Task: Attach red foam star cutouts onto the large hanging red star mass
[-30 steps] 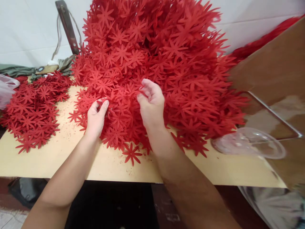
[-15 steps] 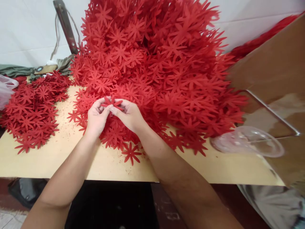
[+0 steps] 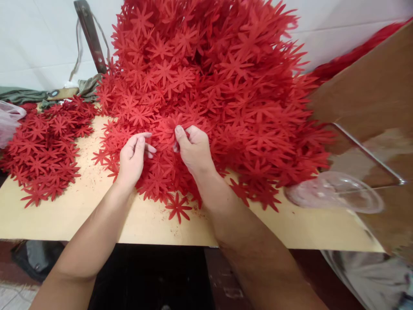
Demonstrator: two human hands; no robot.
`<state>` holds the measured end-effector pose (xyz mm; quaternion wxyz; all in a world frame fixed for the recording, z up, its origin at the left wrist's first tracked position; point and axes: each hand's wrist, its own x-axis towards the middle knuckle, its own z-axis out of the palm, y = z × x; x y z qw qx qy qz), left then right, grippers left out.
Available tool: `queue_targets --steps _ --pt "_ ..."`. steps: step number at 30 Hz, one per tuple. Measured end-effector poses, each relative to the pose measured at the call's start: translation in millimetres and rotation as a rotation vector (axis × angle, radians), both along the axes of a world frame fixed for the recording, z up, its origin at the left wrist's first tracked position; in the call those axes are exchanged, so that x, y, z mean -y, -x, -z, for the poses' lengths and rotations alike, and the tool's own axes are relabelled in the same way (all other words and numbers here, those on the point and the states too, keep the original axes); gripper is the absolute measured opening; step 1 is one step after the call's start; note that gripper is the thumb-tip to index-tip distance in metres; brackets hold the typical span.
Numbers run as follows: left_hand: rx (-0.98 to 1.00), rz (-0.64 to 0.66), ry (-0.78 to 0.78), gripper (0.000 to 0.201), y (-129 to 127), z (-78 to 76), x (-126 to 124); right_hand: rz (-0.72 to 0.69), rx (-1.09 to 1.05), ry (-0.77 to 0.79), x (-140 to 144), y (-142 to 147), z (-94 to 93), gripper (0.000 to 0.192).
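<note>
A large heap of red flower-shaped cut-outs [image 3: 235, 64], each with several narrow petals, rises in front of me. My right hand [image 3: 193, 144] pinches a red flower cut-out [image 3: 173, 125] between thumb and fingers, just over the front of the heap. To its left hovers my left hand [image 3: 133, 153], fingers loosely bent and apart, with nothing visible in them. One single flower cut-out [image 3: 178, 207] lies flat on the table close to the heap's front edge.
A smaller pile of darker red cut-outs [image 3: 48, 150] covers the left of the pale table [image 3: 97, 215]. A clear plastic container [image 3: 335, 192] stands at the right, beside a cardboard box [image 3: 364, 99]. Red crumbs dot the table; a dark metal bar [image 3: 90, 36] leans at the back.
Both hands were together around a dark red flower cut-out. My right hand has moved right and pinches a brighter one; my left hand stays nearly in place with its fingers apart.
</note>
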<state>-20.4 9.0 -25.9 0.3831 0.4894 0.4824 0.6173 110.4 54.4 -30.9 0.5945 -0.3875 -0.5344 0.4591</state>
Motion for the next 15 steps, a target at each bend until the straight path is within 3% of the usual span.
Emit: queue_targets --steps 3,6,12,15 --pt "0.018 0.029 -0.03 0.034 1.2 0.6 -1.0 0.022 0.076 -0.004 1.0 0.1 0.2 0.053" --pt "0.019 0.084 -0.085 0.037 -0.7 1.8 -0.6 -0.047 0.108 -0.009 5.6 5.5 0.6 0.055" --pt "0.115 0.027 -0.082 0.028 -2.4 5.3 -3.0 -0.444 0.022 0.038 14.1 13.4 -1.1 0.052" --pt "0.232 -0.075 -0.055 0.027 1.0 5.9 -6.6 -0.514 0.038 0.057 14.1 12.9 0.4 0.047"
